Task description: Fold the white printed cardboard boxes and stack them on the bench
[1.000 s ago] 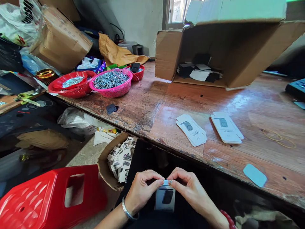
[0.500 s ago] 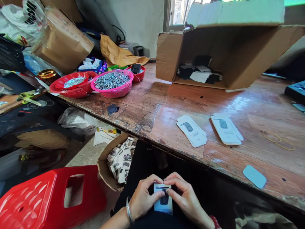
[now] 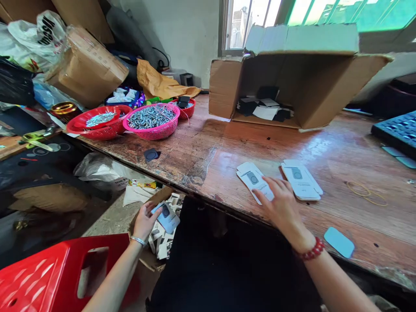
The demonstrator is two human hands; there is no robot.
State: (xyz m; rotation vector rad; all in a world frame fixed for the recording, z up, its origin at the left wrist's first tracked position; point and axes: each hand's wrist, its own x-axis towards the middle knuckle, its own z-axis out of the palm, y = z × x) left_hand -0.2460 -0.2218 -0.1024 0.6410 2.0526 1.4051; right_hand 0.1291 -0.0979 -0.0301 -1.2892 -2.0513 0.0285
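Observation:
My left hand (image 3: pixel 146 222) holds a small white printed box (image 3: pixel 168 217) by its upper left edge, above an open carton (image 3: pixel 151 260) of similar small boxes on the floor. Over the table's near edge, my right hand (image 3: pixel 280 201) reaches onto a stack of flat white printed boxes (image 3: pixel 251 177), thumb and fingers apart across its right end. Whether the fingertips grip any piece cannot be made out. A second stack of flat boxes (image 3: pixel 300 180) lies just right of that hand.
Pink basket (image 3: pixel 152 130) and red basket (image 3: pixel 97 132) of metal parts stand at the table's left. A large open cardboard box (image 3: pixel 224 86) holds black and white pieces. Rubber bands (image 3: pixel 367 193) and a pale blue card (image 3: pixel 339 242) lie right. A red stool (image 3: pixel 35 277) is lower left.
My hands have separated from the small box in my lap. The left moved left and up with it, over the carton; the right moved up and right to the flat stack. The view shifted slightly.

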